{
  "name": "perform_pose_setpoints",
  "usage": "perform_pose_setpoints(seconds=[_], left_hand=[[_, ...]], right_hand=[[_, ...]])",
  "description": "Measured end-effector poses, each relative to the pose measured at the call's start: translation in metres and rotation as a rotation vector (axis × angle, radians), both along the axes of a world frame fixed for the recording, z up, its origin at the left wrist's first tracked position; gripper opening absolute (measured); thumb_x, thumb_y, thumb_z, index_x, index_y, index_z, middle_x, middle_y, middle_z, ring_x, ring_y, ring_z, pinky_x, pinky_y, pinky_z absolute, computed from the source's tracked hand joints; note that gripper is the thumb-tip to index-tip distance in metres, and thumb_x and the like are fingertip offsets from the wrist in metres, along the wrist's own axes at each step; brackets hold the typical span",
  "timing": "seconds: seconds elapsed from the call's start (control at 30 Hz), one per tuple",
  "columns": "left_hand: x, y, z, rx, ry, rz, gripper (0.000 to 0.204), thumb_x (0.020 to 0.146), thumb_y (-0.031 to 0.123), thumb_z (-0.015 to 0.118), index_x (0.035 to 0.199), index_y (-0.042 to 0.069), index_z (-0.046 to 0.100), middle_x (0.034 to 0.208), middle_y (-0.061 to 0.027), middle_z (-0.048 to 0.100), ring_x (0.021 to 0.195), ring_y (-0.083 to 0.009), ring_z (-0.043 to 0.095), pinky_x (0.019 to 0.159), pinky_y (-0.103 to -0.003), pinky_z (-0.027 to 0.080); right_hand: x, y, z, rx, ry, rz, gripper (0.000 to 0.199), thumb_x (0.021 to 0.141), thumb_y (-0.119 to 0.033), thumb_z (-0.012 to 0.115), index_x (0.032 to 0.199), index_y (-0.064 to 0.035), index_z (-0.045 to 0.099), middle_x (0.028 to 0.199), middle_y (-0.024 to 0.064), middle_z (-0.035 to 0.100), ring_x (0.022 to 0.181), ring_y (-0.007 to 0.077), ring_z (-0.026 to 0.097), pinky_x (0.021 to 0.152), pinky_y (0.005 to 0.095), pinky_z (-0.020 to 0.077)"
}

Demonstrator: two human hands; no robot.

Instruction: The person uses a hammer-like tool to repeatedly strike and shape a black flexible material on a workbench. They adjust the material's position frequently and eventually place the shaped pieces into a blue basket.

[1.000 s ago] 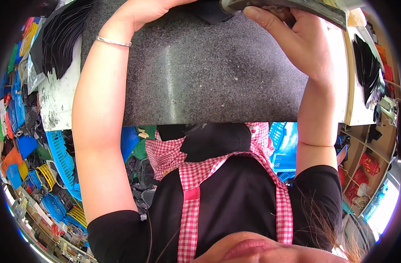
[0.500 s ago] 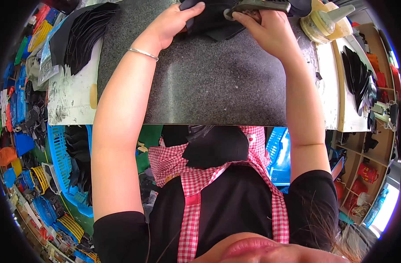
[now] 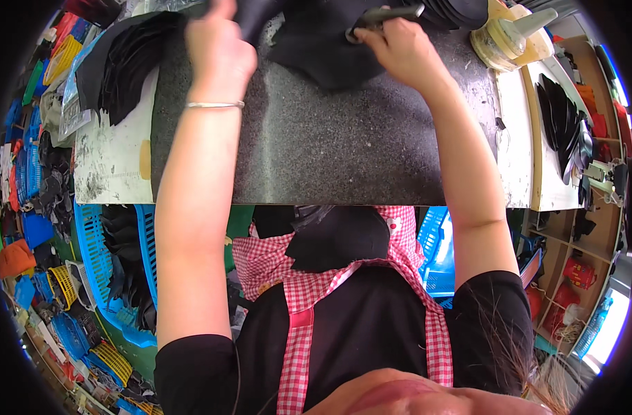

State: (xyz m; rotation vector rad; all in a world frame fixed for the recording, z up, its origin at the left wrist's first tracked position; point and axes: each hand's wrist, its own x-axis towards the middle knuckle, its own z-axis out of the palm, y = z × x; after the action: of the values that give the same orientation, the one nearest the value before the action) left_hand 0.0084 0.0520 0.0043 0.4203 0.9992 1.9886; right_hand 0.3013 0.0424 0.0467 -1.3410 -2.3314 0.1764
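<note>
My right hand (image 3: pixel 407 52) is closed around a hammer (image 3: pixel 354 33), whose round metal face rests on or just over a black sheet piece (image 3: pixel 323 62), like leather or fabric, lying on the dark slab (image 3: pixel 357 152). Smeared by motion, my left hand (image 3: pixel 220 59) is over the slab's far left part. Its fingers are too blurred to read. Beside it is another blurred dark piece (image 3: pixel 255 19); whether that hand grips it, I cannot tell.
Fanned black pieces (image 3: pixel 126 66) lie at the left, more (image 3: pixel 451 10) at the far right. A glue pot (image 3: pixel 499 41) with a brush stands by the right edge. Below the bench is a blue basket (image 3: pixel 98 256) of black pieces; another black piece (image 3: pixel 340 242) lies on my lap.
My left hand has moved left, away from the piece under the hammer. My right hand has shifted slightly left and nearer with the hammer. More of the black piece shows.
</note>
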Motion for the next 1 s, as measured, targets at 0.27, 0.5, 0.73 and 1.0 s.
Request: perform_pose_setpoints(seconds=[0.27, 0.5, 0.73, 1.0], left_hand=[[0.070, -0.164, 0.067, 0.458, 1.505, -0.337, 0.020, 0.091, 0.004, 0.069, 0.110, 0.000, 0.074, 0.108, -0.0171, 0.078, 0.094, -0.0320, 0.077, 0.079, -0.039, 0.061], [0.092, -0.233, 0.029, 0.331, 1.511, -0.913, 0.045, 0.088, 0.034, 0.082, 0.120, 0.004, 0.075, 0.123, -0.0159, 0.077, 0.123, -0.0368, 0.070, 0.107, -0.043, 0.052], [0.093, -0.174, 0.031, 0.152, 1.863, -0.301, 0.062, 0.076, 0.029, 0.091, 0.129, 0.003, 0.071, 0.111, -0.0120, 0.072, 0.103, -0.0348, 0.068, 0.092, -0.042, 0.053], [0.102, -0.172, 0.011, 0.047, 1.672, -0.413, 0.039, 0.081, 0.014, 0.086, 0.117, 0.003, 0.074, 0.087, -0.0107, 0.066, 0.083, -0.0294, 0.067, 0.078, -0.040, 0.054]], right_hand=[[0.027, 0.001, 0.030, -0.150, 0.044, 0.009, 0.030, 0.097, -0.027, 0.071, 0.093, 0.0033, 0.073, 0.085, 0.0240, 0.072, 0.079, 0.0424, 0.071, 0.070, 0.0480, 0.0523], [0.052, -0.092, 0.052, -0.435, -0.004, 0.095, 0.023, 0.095, -0.022, 0.077, 0.109, -0.0045, 0.072, 0.077, 0.0100, 0.067, 0.070, 0.0221, 0.067, 0.065, 0.0347, 0.0520], [0.047, -0.127, 0.027, -0.417, 0.113, 0.142, 0.021, 0.095, -0.019, 0.077, 0.105, -0.0047, 0.066, 0.085, 0.0174, 0.072, 0.086, 0.0408, 0.071, 0.071, 0.0454, 0.0548], [0.046, -0.118, 0.028, -0.338, 0.064, 0.185, 0.021, 0.095, -0.023, 0.077, 0.103, -0.0058, 0.066, 0.083, 0.0155, 0.071, 0.081, 0.0397, 0.070, 0.069, 0.0458, 0.0543]])
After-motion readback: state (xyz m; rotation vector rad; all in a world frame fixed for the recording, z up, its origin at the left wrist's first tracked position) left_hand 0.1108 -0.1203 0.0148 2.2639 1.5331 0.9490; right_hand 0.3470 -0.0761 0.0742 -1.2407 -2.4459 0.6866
